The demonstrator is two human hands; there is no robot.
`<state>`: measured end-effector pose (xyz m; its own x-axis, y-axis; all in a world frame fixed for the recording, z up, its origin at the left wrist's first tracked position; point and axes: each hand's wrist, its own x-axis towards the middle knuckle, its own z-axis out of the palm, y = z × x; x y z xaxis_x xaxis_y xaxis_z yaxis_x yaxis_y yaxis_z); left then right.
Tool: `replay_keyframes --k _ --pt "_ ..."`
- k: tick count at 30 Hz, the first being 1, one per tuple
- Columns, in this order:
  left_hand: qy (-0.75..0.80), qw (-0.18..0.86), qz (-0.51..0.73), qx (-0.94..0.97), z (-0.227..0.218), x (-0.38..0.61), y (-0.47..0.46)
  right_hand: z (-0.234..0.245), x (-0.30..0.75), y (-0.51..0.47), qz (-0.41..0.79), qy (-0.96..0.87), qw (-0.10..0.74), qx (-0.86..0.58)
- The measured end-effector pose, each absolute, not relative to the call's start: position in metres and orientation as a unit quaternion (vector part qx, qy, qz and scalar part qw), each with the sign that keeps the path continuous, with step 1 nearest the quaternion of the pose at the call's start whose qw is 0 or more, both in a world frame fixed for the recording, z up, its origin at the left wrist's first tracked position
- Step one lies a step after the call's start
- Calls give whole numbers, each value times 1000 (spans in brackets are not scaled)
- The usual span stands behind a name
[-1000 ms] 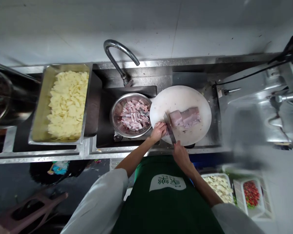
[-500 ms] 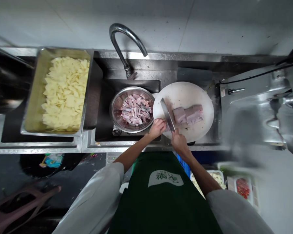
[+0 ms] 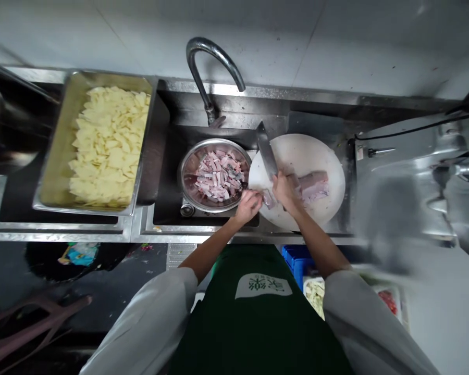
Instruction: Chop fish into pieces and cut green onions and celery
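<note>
My right hand (image 3: pixel 286 192) is wrapped round the handle of a cleaver (image 3: pixel 266 150), whose blade points away from me over the left part of a round white cutting board (image 3: pixel 291 148). Close to the board's left edge is my left hand (image 3: pixel 248 205), its fingers curled together; whatever they may hold is hidden. Just right of its fingertips lies a small cut piece of pale pink meat (image 3: pixel 268 199). A larger chunk of the meat (image 3: pixel 315 186), partly behind my right hand, rests on the board. Left of the board, a steel bowl (image 3: pixel 185 182) contains many meat strips (image 3: pixel 219 174).
The bowl sits in a sink (image 3: pixel 166 177) under a curved faucet (image 3: pixel 214 49). Farther left stands a deep steel pan (image 3: pixel 49 179) with sliced pale-yellow pieces (image 3: pixel 109 146). Metal equipment (image 3: pixel 410 156) is on the right. Blue crates (image 3: pixel 299 260) stand below the counter.
The cleaver has moved away from me and left, off the small piece of meat. My left hand has drawn slightly back from that piece, its fingers now curled. The view has shifted slightly.
</note>
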<state>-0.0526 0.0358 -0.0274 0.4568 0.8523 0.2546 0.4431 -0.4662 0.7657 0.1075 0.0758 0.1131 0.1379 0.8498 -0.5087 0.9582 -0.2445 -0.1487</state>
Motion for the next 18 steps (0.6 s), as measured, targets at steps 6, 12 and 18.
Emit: replay_keyframes --k 6,12,18 --pt "405 331 289 802 -36 -41 35 111 108 -26 -259 591 198 737" --pt "394 341 306 797 -47 -28 34 112 125 -71 -305 579 230 720" --pt "347 327 339 811 -50 -32 38 99 114 -24 -321 567 178 738"
